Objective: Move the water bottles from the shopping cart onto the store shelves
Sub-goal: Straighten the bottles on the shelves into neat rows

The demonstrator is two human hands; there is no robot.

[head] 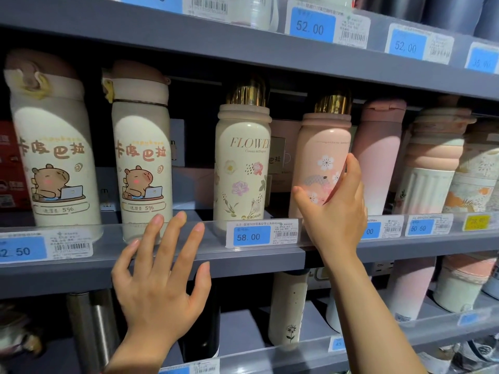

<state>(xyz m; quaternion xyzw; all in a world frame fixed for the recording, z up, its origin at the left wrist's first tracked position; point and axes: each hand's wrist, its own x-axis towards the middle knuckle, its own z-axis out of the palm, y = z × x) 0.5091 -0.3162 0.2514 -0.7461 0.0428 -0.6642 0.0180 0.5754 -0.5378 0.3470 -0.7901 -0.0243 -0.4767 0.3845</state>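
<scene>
Your right hand curls around the lower right side of the pink cherry-blossom bottle, which stands upright on the middle shelf, just right of the cream FLOWER bottle. Your left hand hovers with fingers spread, holding nothing, near the shelf's front edge.

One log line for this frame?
right hand: holds pink flowered bottle on middle shelf | left hand: open, empty, fingers spread

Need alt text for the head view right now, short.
The right hand cups a pink flowered bottle standing on the middle shelf, beside a cream FLOWER bottle. The left hand hovers open before the shelf edge.
</scene>
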